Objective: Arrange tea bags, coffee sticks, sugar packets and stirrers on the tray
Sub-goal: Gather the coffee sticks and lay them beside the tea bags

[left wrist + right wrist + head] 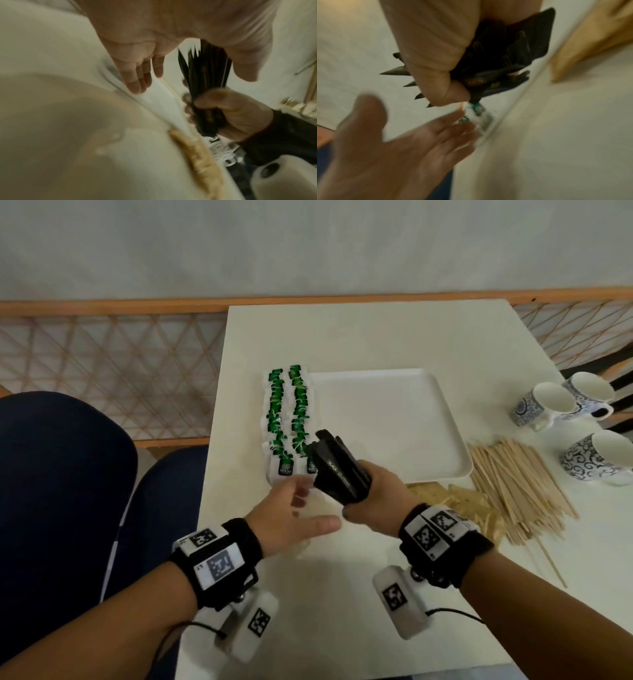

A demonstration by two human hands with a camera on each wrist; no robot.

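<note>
Black coffee sticks (337, 470) bunched upright-tilted in right hand (373, 491). Green-labelled tea bags (287, 412) in two rows along white tray (394, 412)'s left side. Wooden stirrers (517, 487) piled right; tan sugar packets (455, 501) beside.

A: Where did the head view look from?
B: From above, forward and down across the white table (359, 337).
A: And the wrist views?
B: Each sat very near its palm, blurred; both apparently shared the black coffee sticks (205, 75) with the head view.
</note>
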